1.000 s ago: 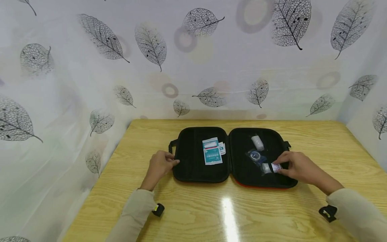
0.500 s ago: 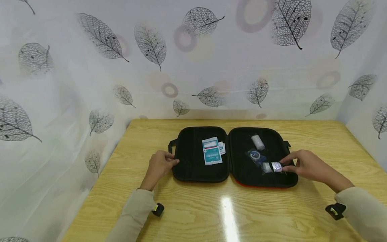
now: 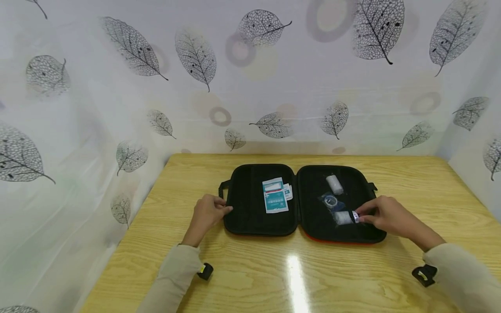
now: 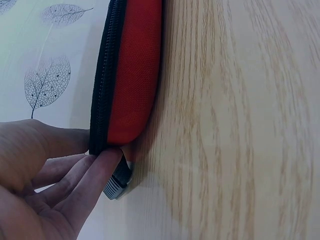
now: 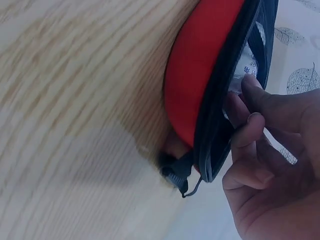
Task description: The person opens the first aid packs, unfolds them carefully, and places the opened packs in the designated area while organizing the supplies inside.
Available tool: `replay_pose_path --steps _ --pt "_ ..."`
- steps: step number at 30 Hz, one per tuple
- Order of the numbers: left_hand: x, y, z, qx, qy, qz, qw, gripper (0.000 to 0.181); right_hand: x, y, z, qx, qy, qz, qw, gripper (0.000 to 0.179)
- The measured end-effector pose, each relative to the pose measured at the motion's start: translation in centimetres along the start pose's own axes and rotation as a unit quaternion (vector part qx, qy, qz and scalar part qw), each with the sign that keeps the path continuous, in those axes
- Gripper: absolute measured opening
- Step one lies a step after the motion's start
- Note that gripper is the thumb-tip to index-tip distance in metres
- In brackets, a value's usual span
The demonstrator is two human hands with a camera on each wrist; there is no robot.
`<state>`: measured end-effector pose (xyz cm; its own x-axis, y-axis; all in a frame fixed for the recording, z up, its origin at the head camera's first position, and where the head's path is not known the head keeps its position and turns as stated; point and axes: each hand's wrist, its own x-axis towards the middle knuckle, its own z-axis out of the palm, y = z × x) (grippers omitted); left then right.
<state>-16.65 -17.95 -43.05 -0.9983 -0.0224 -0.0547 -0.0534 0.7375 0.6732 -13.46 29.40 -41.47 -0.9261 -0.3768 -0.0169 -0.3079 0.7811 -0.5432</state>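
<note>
An opened black-lined first-aid case (image 3: 238, 221) with a red shell lies flat on the table. At its left edge my left hand (image 3: 209, 213) pinches the zipped rim between thumb and fingers; the left wrist view shows this grip on the rim (image 4: 102, 100). My right hand (image 3: 387, 215) reaches into the right half. Its thumb and fingertips pinch the right end of a clear-wrapped white bandage roll (image 3: 342, 218), which passes under a black elastic strap (image 3: 352, 217). In the right wrist view printing shows on the roll's wrapper (image 5: 247, 64), right at the thumb tip.
Above the held roll lie a bagged blue-and-white ring-shaped roll (image 3: 330, 201) and another white roll (image 3: 334, 184). Teal-and-white packets (image 3: 276, 202) rest in the left half. Handle loop (image 3: 222, 190) sticks out left. A leaf-print curtain (image 3: 274, 78) stands behind the wooden table (image 3: 250, 274).
My right hand shifted right, then back left, and the bandage roll has slid left, with more of it left of the strap. My left hand stays at the rim.
</note>
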Motion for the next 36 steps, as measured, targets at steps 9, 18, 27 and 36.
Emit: replay_pose_path --steps 9,18,27,36 --pt "-0.1 0.0 0.1 0.000 0.001 -0.004 1.0000 0.026 0.2 -0.8 0.7 0.009 -0.005 0.001 0.9999 0.014" --pt "-0.1 0.0 0.1 0.003 0.000 -0.003 1.0000 0.028 0.2 -1.1 0.2 0.004 -0.006 -0.006 1.0000 0.015" --pt "0.0 0.0 0.0 0.002 -0.001 -0.005 1.0000 0.028 0.1 -0.7 -2.5 -0.021 0.023 0.005 0.9995 0.018" --pt "-0.1 -0.2 0.0 -0.003 -0.001 0.010 0.9999 0.028 -0.2 1.2 -3.4 0.012 0.022 0.079 0.9966 0.031"
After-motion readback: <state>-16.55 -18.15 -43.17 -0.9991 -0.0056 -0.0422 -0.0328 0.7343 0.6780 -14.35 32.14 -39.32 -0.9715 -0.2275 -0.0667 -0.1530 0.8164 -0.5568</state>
